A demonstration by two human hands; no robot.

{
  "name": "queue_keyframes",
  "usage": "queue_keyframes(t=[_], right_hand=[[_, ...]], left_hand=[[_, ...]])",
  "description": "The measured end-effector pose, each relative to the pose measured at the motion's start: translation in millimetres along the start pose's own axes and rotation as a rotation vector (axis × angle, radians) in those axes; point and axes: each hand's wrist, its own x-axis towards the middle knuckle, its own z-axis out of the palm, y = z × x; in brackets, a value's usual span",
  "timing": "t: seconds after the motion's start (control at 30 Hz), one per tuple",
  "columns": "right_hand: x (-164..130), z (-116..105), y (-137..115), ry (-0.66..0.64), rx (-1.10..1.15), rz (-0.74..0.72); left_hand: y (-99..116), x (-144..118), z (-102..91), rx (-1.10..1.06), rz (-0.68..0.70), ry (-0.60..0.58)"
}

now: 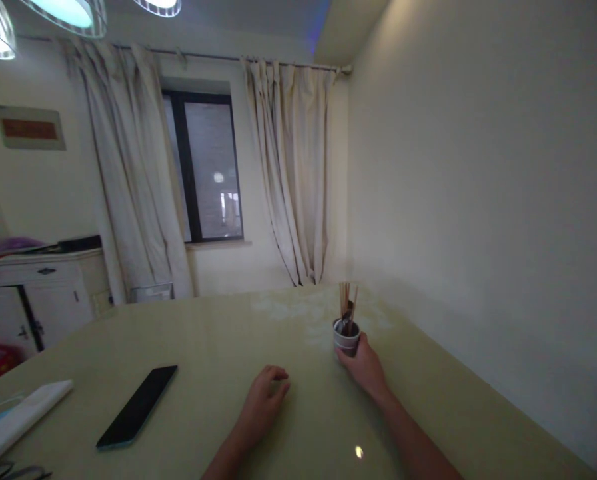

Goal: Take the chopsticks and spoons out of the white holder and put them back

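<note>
Two bare forearms reach in from the near edge across a wide, glossy pale-yellow table (188, 333), the largest thing in the room, which runs far toward a curtained window (211, 167) and a plain wall on the right. At far left stands a white cabinet (38, 293). On the near left of the tabletop lie a dark phone (137, 405), face up, and a white flat case (21, 417), partly cut off by the frame edge.

The right hand (366, 368) wraps its fingers around the near side of a small cup (347, 337), which stands upright right of the table's centre, toward the wall. Thin wooden sticks (347, 303), probably chopsticks, rise from it alongside a darker utensil. The left hand (264, 399) rests on the bare table well left of the cup, fingers loosely curled under, holding nothing.

The cup looks light and rigid, likely top-heavy with its tall load, and the slick surface would let it slide; a grip low around the body seems safest, since the sticks sit loose.

The cup's material, the dark utensil's shape and the right thumb are hard to make out in the dim, soft picture.
</note>
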Motion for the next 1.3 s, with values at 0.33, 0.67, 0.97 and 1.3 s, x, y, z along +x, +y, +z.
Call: queue_keyframes(t=[0.33,0.67,0.97,1.3], right_hand=[[12,-14,26,0.142,-0.074,0.167],[-20,-19,-15,0.576,0.014,-0.273],[-103,35,-82,-0.561,0.193,-0.852],[-86,26,-71,-0.327,0.109,-0.916]], left_hand=[[-1,-8,2.8,0.035,0.054,-0.09],[4,-11,9.7,0.119,0.126,-0.084],[-3,-16,29.3,0.185,0.286,-0.297],[12,-9,23.6,0.438,0.427,-0.207]])
